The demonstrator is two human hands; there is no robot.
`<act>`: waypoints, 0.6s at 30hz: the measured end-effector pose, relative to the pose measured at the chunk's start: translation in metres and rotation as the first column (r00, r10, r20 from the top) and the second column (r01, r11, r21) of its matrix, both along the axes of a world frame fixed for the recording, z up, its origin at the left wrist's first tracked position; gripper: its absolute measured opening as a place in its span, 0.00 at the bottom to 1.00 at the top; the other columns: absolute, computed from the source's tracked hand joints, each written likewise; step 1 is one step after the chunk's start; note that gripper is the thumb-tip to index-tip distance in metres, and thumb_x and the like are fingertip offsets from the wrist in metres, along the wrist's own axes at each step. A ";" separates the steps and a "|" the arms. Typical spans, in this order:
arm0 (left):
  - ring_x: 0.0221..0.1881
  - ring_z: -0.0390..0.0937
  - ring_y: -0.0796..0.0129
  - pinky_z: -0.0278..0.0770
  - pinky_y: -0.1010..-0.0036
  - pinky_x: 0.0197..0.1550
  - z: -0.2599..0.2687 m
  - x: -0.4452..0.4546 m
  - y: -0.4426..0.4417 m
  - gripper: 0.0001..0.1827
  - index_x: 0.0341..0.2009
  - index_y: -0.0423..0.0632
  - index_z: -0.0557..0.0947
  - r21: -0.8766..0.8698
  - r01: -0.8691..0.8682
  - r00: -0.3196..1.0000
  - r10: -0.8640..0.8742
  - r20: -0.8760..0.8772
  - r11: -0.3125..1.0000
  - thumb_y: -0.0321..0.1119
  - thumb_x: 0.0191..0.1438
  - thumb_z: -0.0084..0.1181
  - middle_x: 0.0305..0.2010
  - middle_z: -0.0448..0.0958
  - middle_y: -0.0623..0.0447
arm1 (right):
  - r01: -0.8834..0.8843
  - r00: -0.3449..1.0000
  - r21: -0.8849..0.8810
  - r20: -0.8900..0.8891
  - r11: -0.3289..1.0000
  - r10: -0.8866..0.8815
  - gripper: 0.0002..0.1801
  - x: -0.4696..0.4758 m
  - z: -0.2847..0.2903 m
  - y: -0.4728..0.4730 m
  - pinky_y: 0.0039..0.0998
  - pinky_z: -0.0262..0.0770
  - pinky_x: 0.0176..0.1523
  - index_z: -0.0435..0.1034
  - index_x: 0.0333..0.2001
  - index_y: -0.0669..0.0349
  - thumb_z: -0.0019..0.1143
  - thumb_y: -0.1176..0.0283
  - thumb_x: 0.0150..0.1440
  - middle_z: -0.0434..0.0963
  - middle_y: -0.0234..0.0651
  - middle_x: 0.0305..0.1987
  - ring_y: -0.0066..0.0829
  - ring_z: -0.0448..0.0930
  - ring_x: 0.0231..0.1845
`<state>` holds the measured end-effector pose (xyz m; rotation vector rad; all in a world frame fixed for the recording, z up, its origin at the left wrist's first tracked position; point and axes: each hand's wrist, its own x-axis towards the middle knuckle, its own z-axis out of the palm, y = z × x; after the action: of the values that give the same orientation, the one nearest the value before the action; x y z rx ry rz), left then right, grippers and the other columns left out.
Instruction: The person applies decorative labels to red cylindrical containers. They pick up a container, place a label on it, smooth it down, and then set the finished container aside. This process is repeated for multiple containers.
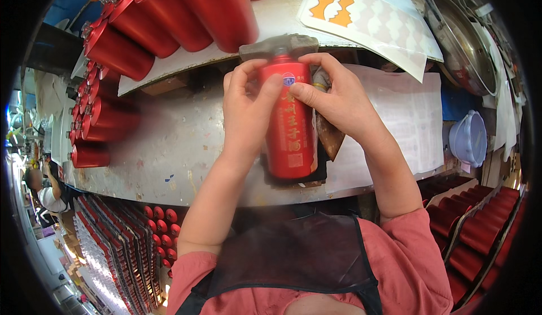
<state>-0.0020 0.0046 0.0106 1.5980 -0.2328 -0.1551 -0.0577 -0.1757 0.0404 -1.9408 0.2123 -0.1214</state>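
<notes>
A glossy red bottle (pixel 292 120) with gold lettering lies in front of me, its neck pointing away, on a dark support (pixel 271 175) at the bench's near edge. My left hand (pixel 250 99) grips the bottle's left shoulder. On the opposite shoulder is my right hand (pixel 338 90), with its fingers curled over the edge. Both thumbs press beside a small round blue-and-white emblem (pixel 288 79) below the neck. A grey cloth bundle (pixel 279 46) lies around the neck end. Close to the bottle's right side is a brown scraper-like blade (pixel 330 135), partly hidden by my right hand.
Several red bottles (pixel 211 10) stand on a raised white shelf (pixel 279 14), others (pixel 110 120) at the metal bench's (pixel 182 145) left. A decal sheet with orange shapes (pixel 334 3), translucent sheets (pixel 394 120), a metal basin (pixel 461 39) and a lilac bucket (pixel 468 139) are rightward. Another person (pixel 48 192) is far left.
</notes>
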 end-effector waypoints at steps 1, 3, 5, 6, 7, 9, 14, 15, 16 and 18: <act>0.48 0.70 0.68 0.74 0.69 0.56 0.000 0.000 0.000 0.24 0.57 0.47 0.80 -0.008 0.002 1.000 -0.002 -0.002 1.000 0.42 0.60 0.68 0.57 0.68 0.50 | 0.000 1.000 0.002 -0.003 1.000 0.000 0.35 0.000 0.000 0.000 0.38 0.79 0.56 0.73 0.59 0.63 0.71 0.52 0.55 0.84 0.52 0.52 0.44 0.85 0.52; 0.49 0.70 0.68 0.74 0.69 0.56 -0.001 0.001 0.000 0.24 0.57 0.46 0.80 -0.003 0.004 1.000 -0.004 0.007 1.000 0.43 0.61 0.68 0.57 0.68 0.50 | 0.001 1.000 -0.004 0.005 1.000 -0.001 0.35 0.000 -0.001 0.000 0.38 0.79 0.56 0.73 0.59 0.64 0.70 0.52 0.55 0.84 0.52 0.52 0.44 0.85 0.52; 0.49 0.70 0.67 0.74 0.69 0.56 -0.003 0.002 0.000 0.24 0.58 0.46 0.79 0.009 0.006 1.000 -0.006 0.027 1.000 0.43 0.61 0.67 0.57 0.68 0.50 | 0.005 1.000 -0.019 0.025 1.000 -0.005 0.34 0.000 -0.002 -0.001 0.38 0.79 0.57 0.73 0.59 0.64 0.70 0.52 0.56 0.84 0.52 0.52 0.43 0.85 0.52; 0.49 0.70 0.67 0.74 0.69 0.56 -0.004 0.002 0.001 0.25 0.59 0.46 0.79 0.020 0.004 0.999 -0.005 0.040 1.000 0.43 0.62 0.67 0.57 0.68 0.50 | -0.002 0.999 -0.019 0.035 1.000 0.003 0.35 0.000 -0.003 -0.001 0.38 0.79 0.56 0.72 0.60 0.64 0.69 0.52 0.56 0.84 0.52 0.51 0.43 0.85 0.52; 0.48 0.70 0.67 0.74 0.69 0.56 -0.005 0.000 0.002 0.26 0.61 0.47 0.78 0.033 0.000 0.999 -0.002 0.049 0.999 0.44 0.62 0.66 0.57 0.68 0.50 | -0.011 0.999 -0.018 0.040 1.000 0.011 0.35 -0.001 -0.003 -0.002 0.37 0.79 0.56 0.72 0.61 0.64 0.69 0.53 0.56 0.84 0.52 0.51 0.42 0.85 0.52; 0.49 0.70 0.67 0.74 0.69 0.57 -0.007 -0.004 0.005 0.28 0.64 0.46 0.76 -0.041 -0.004 0.999 0.006 0.049 0.999 0.43 0.63 0.64 0.57 0.68 0.49 | -0.019 1.000 0.047 0.012 0.999 0.018 0.36 -0.006 -0.004 -0.004 0.36 0.79 0.55 0.71 0.63 0.65 0.69 0.53 0.57 0.84 0.51 0.51 0.40 0.85 0.50; 0.50 0.71 0.69 0.75 0.69 0.58 -0.010 -0.022 0.024 0.31 0.70 0.44 0.71 0.185 0.042 0.966 -0.087 0.244 0.982 0.37 0.64 0.58 0.59 0.69 0.48 | -0.066 0.993 0.091 -0.092 0.994 0.074 0.44 -0.038 -0.003 -0.002 0.24 0.73 0.42 0.61 0.73 0.64 0.70 0.56 0.59 0.78 0.38 0.47 0.20 0.76 0.37; 0.50 0.71 0.68 0.75 0.69 0.58 -0.011 -0.024 0.027 0.32 0.71 0.44 0.71 0.139 0.069 0.968 -0.100 0.229 0.988 0.37 0.64 0.59 0.60 0.69 0.48 | -0.091 0.988 0.058 -0.122 0.994 0.098 0.45 -0.049 -0.002 -0.001 0.19 0.71 0.38 0.59 0.75 0.64 0.70 0.58 0.60 0.76 0.32 0.45 0.13 0.73 0.33; 0.50 0.71 0.68 0.75 0.69 0.59 -0.011 -0.025 0.029 0.33 0.72 0.45 0.70 0.095 0.091 0.974 -0.108 0.199 0.991 0.37 0.63 0.60 0.61 0.69 0.48 | -0.111 0.977 0.100 -0.169 0.989 0.127 0.49 -0.056 -0.003 0.000 0.18 0.68 0.33 0.55 0.77 0.63 0.71 0.58 0.59 0.75 0.32 0.44 0.12 0.69 0.28; 0.51 0.71 0.67 0.75 0.68 0.59 -0.012 -0.027 0.032 0.36 0.73 0.45 0.70 0.054 0.117 0.977 -0.125 0.172 0.992 0.37 0.61 0.62 0.63 0.68 0.47 | -0.108 0.963 0.135 -0.232 0.985 0.137 0.50 -0.071 -0.004 0.004 0.18 0.68 0.32 0.53 0.78 0.62 0.71 0.59 0.58 0.75 0.33 0.43 0.11 0.70 0.27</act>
<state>-0.0287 0.0368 -0.0012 1.6426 -0.4662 -0.1143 -0.1285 -0.1721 0.0361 -1.8389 0.2526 0.2060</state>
